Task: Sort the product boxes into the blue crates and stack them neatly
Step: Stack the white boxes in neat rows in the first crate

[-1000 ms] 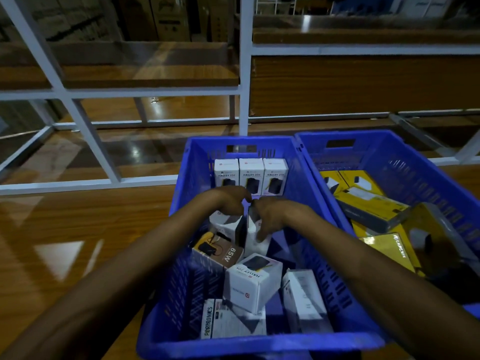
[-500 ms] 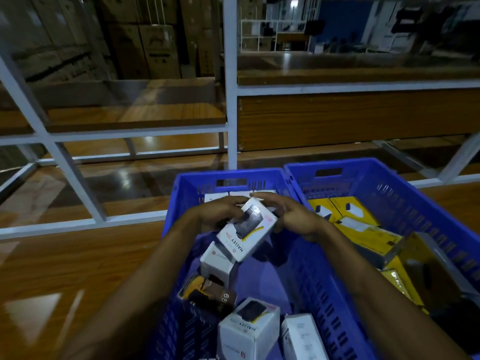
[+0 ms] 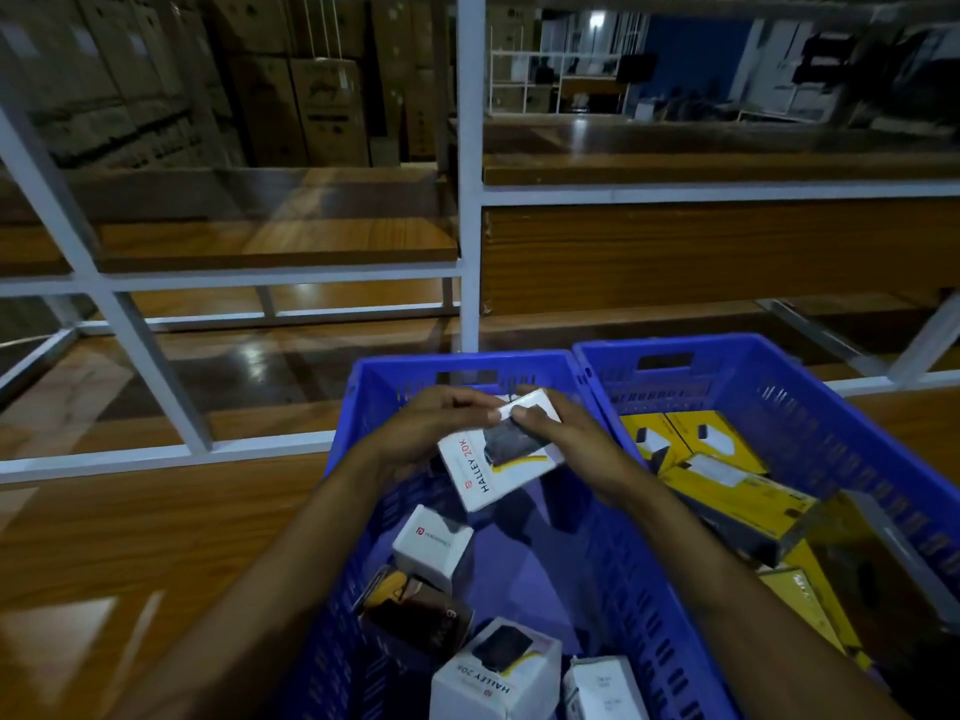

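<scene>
Both hands hold one white box (image 3: pixel 483 475) marked HALLEY 20K, tilted, above the far half of the left blue crate (image 3: pixel 353 407). The left hand (image 3: pixel 431 428) curls its fingers (image 3: pixel 467 402) round the box's far corner, and the right hand (image 3: pixel 571 444) pinches its right side. Other white boxes (image 3: pixel 431 543) lie loose in the crate below. The right blue crate (image 3: pixel 779 366), touching it on the tabletop (image 3: pixel 130 537), holds yellow boxes (image 3: pixel 727 485).

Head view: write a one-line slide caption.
Sorting: left hand and right hand hold a white box over one blue crate; yellow boxes lie in the other crate.
</scene>
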### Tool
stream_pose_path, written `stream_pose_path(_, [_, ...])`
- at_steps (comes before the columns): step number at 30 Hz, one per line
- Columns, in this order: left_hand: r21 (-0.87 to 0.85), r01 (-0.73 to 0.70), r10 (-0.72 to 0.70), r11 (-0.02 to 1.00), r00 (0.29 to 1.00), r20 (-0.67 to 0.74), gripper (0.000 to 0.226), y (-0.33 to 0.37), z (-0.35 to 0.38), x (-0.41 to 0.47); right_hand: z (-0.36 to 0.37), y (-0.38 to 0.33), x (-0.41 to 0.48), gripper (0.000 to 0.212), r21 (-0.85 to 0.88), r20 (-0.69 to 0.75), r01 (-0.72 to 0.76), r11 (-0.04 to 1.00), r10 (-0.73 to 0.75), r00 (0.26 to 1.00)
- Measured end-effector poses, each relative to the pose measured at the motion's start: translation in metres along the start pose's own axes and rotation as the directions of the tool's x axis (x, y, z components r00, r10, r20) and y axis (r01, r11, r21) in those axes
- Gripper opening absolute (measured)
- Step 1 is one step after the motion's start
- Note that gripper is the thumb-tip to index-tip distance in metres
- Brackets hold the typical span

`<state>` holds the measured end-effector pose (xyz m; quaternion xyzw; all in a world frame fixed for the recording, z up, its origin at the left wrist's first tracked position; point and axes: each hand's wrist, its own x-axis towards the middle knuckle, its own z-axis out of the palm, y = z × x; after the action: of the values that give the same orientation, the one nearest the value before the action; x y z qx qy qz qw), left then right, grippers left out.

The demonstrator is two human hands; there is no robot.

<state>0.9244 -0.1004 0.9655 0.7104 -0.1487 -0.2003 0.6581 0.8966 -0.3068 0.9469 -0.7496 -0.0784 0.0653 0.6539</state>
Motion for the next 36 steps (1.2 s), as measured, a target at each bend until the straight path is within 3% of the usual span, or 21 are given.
stream_pose_path(4, [-0.299,-0.05,-0.037,0.953,0.96,-0.279,0.035,0.004,-0.006,0.003,0.008,-0.005,0.004,0.013,0.203,-0.249,0.08,0.976,-0.028,0.968])
stream_pose_path(9, [-0.25,0.027,-0.08,0.968,0.975,-0.207,0.059,-0.002,-0.001,0.009,0.012,-0.004,0.009,0.022,0.4,-0.465,0.154,0.903,0.055,0.884])
stream_pose_path(12, [-0.248,0.002,-0.058,0.969,0.974,-0.217,0.037,-0.001,0.014,0.012,0.017,-0.001,0.009,0.036,0.397,-0.461,0.138,0.907,0.068,0.885])
stream_pose_path(15, [-0.229,-0.048,-0.022,0.972,0.956,-0.294,0.02,0.0,0.02,0.013,0.02,0.003,0.009,0.052,0.282,-0.385,0.068,0.957,0.048,0.922])
stream_pose_path(20, [-0.221,-0.089,-0.007,0.971,0.916,-0.4,0.022,-0.001,0.017,0.011,0.024,-0.005,0.002,0.029,0.297,-0.24,-0.023,0.954,0.099,0.966])
stream_pose_path(23, [-0.211,-0.102,0.007,0.972,0.913,-0.408,0.02,0.0,0.017,0.009,0.025,-0.008,0.0,0.027,0.315,-0.242,0.02,0.949,0.06,0.968])
stream_pose_path(25, [-0.228,-0.087,-0.012,0.97,0.917,-0.398,0.023,0.0,0.017,0.009,0.024,-0.003,-0.001,0.028,0.152,-0.333,0.134,0.979,-0.077,0.94])
stream_pose_path(27, [-0.255,-0.055,-0.038,0.965,0.937,-0.347,0.025,-0.001,0.018,0.011,0.024,0.004,-0.002,0.028,-0.237,-0.395,0.224,0.945,-0.304,0.867])
stream_pose_path(30, [-0.371,-0.011,-0.099,0.928,0.956,-0.277,0.032,-0.002,0.023,0.012,0.032,0.002,-0.007,0.032,-0.722,-0.302,0.23,0.653,-0.596,0.744])
stream_pose_path(33, [-0.438,-0.004,-0.127,0.899,0.955,-0.269,0.031,-0.007,0.024,0.014,0.045,-0.003,-0.015,0.04,-0.863,-0.179,0.204,0.462,-0.657,0.732])
stream_pose_path(36, [-0.454,-0.011,-0.125,0.891,0.955,-0.267,0.029,-0.012,0.021,0.016,0.05,-0.004,-0.016,0.04,-0.877,-0.143,0.209,0.433,-0.65,0.747])
